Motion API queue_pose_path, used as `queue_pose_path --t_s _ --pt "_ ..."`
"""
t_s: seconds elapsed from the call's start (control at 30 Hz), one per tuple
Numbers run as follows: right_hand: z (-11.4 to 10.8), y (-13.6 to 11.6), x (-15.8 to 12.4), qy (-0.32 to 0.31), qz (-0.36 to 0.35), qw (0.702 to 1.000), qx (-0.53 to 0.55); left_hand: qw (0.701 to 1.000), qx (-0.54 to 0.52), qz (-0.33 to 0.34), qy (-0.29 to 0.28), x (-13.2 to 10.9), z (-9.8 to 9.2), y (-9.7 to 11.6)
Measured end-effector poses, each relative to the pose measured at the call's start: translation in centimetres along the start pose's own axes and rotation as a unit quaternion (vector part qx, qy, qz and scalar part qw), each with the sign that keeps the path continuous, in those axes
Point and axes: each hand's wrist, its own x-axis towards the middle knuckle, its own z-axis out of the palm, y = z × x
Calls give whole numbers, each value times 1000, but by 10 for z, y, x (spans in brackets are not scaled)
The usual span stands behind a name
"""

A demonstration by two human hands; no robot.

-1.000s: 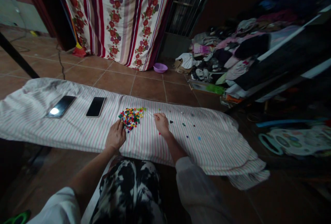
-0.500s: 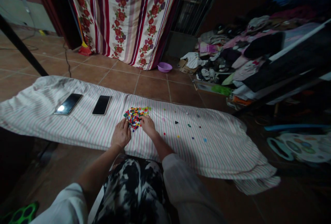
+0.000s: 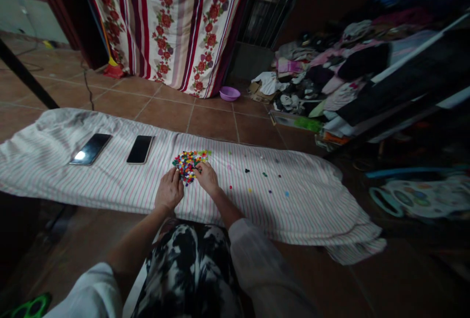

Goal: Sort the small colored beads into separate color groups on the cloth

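Observation:
A heap of small, many-coloured bead-like pieces [image 3: 187, 160] lies on a striped cloth [image 3: 121, 186]. My left hand [image 3: 169, 190] rests flat at the heap's near left edge, its fingers stretched forward and touching the outer pieces. On the heap's right side, my right hand [image 3: 207, 178] has thumb and forefinger pinched together among the pieces; what lies between the tips is too small to make out. To the right, little groups of single colours are spread in rows, among them black pieces [image 3: 247, 170], green pieces [image 3: 265, 174], a red piece [image 3: 230, 187] and light blue pieces [image 3: 287, 193].
Left of the heap lie a phone [image 3: 140, 149] and a larger dark-screened device [image 3: 90, 149]. Beyond the cloth, a purple basin [image 3: 229, 94] stands on the tiled floor near a flowered curtain [image 3: 176, 24]. Piled clothes [image 3: 312, 73] fill the right background.
The view has shifted slightly, so the scene sits a little further left. Both hands stay at the heap, with the right fingers still pinched among the pieces.

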Motion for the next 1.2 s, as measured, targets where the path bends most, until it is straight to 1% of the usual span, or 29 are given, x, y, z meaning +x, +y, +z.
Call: queue_pose_path --t_s 0.1,0.27,0.4,0.5,0.67,0.77,0.87,0.93,1.03,1.2 --pt "-4 -3 -3 9 3 1000 3 1000 -14 4 1 -1 0 -1" --pt "-10 -6 -8 5 10 1000 -9 999 -30 22 1 -1 0 -4" --pt "-18 3 -14 4 25 1000 -3 999 -24 24 10 -1 0 -4" --pt "-31 21 -17 39 38 998 22 999 -21 23 11 0 0 -4" --pt "-66 68 -18 136 103 984 51 999 -29 16 10 0 0 -4" --pt "-87 96 -20 173 147 973 30 999 -27 16 6 -1 1 -5" --pt "-101 115 -23 183 191 964 -13 1000 -22 19 7 -1 2 -6" --pt "-106 123 -26 184 215 958 -44 1000 -18 22 8 -1 2 -6" --pt "-106 131 -30 182 241 950 -81 1000 -9 26 13 0 2 -6" --pt "-100 142 -35 188 245 945 -109 999 -14 33 5 -1 2 -7"
